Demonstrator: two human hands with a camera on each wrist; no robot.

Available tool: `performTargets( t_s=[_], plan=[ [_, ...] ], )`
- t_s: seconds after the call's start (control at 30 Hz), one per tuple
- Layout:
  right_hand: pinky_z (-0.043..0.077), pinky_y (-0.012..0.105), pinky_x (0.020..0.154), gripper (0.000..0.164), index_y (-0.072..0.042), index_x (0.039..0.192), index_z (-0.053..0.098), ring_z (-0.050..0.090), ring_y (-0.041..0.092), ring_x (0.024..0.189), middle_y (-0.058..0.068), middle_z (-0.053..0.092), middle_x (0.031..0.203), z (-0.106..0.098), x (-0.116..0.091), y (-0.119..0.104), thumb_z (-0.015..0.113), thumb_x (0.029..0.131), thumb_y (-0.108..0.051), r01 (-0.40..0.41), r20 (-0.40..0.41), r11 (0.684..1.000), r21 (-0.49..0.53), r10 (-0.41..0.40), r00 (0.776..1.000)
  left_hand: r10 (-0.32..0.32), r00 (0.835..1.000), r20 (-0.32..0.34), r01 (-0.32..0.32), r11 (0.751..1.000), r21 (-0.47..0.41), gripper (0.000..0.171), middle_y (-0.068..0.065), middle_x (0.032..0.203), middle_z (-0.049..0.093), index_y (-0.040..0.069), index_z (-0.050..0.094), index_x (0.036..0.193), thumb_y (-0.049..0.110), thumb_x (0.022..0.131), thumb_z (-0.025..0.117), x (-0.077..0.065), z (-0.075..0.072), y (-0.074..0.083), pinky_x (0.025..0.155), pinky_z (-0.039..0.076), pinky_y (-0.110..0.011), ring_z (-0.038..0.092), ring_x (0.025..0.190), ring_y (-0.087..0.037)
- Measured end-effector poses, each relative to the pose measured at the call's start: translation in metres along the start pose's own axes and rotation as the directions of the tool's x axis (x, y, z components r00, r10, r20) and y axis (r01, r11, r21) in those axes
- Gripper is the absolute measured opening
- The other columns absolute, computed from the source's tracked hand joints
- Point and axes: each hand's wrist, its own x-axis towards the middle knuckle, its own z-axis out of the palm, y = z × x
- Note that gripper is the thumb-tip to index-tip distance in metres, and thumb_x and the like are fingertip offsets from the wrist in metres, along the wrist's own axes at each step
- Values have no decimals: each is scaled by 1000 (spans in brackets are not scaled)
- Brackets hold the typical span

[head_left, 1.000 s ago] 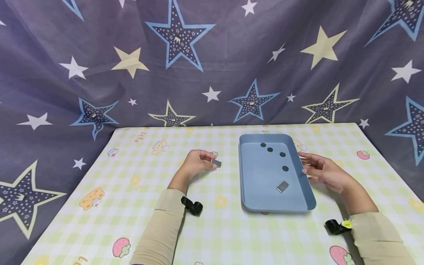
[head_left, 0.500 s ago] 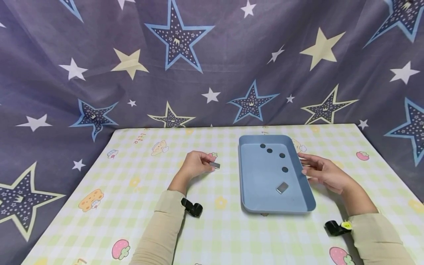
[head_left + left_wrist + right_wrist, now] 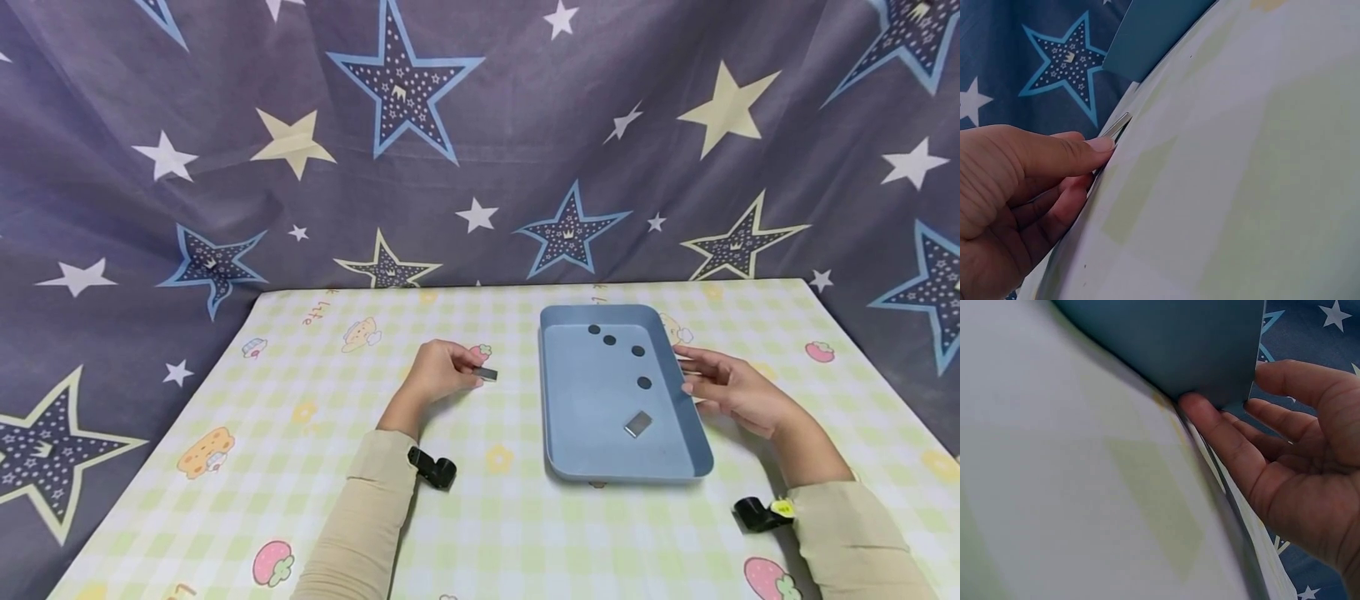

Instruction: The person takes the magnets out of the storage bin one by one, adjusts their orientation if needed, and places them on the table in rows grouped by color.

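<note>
My left hand (image 3: pixel 441 372) pinches a small flat silver block (image 3: pixel 487 375) between thumb and fingertips, low over the tablecloth left of the tray. In the left wrist view, the block's narrow end (image 3: pixel 1124 120) sticks out past the thumb. The shallow blue tray (image 3: pixel 585 450) lies to the right. My right hand (image 3: pixel 738 393) touches the tray's outer right wall with extended fingertips. In the right wrist view, the fingertips (image 3: pixel 1197 407) rest against that wall near its base. A similar silver block (image 3: pixel 638 423) lies flat inside the tray.
Several small black discs (image 3: pixel 638 351) lie in the tray's far and right parts. A checked tablecloth (image 3: pixel 322 500) with printed fruit and flowers covers the table. Behind it hangs a dark curtain (image 3: pixel 525 100) with stars. A black wrist camera (image 3: pixel 432 468) sits on the left sleeve.
My left hand has lowered the silver block slightly and tilted it flatter, so its narrow side now shows. The right hand and the tray have stayed in place.
</note>
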Motion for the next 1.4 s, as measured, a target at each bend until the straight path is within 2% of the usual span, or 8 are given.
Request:
performTargets(
  t_s=[0.43, 0.7, 0.93, 1.07, 1.23, 1.4],
  plan=[
    [56, 30, 79, 64, 8, 150, 23, 62, 9, 107, -6, 57, 126, 0, -1, -2, 57, 98, -2, -18, -11, 1000, -12, 18, 1000, -8, 1000, 8, 8, 1000, 8, 16, 4, 72, 69, 9, 77, 83, 6, 71, 87, 0, -1, 2, 67, 53, -27, 63, 68, -11],
    [56, 29, 79, 63, 9, 150, 23, 62, 9, 108, -5, 56, 126, 0, -1, -1, 57, 98, -3, -13, -14, 1000, -19, 13, 1000, -3, 1000, 18, 4, 999, -39, 24, 1, 83, 73, 6, 77, 92, 4, 71, 87, 0, -3, 3, 69, 54, -29, 64, 71, -13],
    [56, 31, 78, 67, 8, 151, 22, 61, 7, 107, -9, 53, 126, 0, 0, -1, 59, 97, -6, -45, -29, 998, -46, 43, 999, 40, 999, 4, -40, 999, -30, 23, -1, 86, 73, 7, 78, 94, 7, 73, 86, 1, -2, 2, 67, 54, -29, 64, 71, -13],
    [56, 30, 77, 67, 7, 151, 23, 61, 7, 107, -9, 53, 126, 0, 1, -2, 60, 97, -6, -55, -38, 997, -55, 53, 998, 45, 999, -5, -46, 998, -49, 21, -3, 89, 73, 5, 77, 94, 7, 74, 85, 1, -2, 3, 66, 54, -29, 64, 72, -14],
    [56, 29, 77, 67, 7, 151, 22, 61, 7, 108, -10, 53, 127, -1, 1, -1, 60, 97, -5, -54, -31, 997, -53, 53, 998, 38, 999, 13, -37, 994, -104, 23, -9, 90, 72, 3, 76, 97, 8, 77, 84, 1, -1, 9, 63, 54, -29, 65, 76, -17],
    [56, 29, 76, 67, 7, 151, 21, 61, 6, 107, -13, 53, 127, -1, 1, -1, 59, 97, -5, -46, -26, 998, -53, 45, 999, 56, 998, 32, -49, 985, -166, 29, -14, 94, 72, 1, 74, 104, 8, 78, 83, 1, 1, 16, 67, 55, -31, 67, 79, -18]
  ],
)
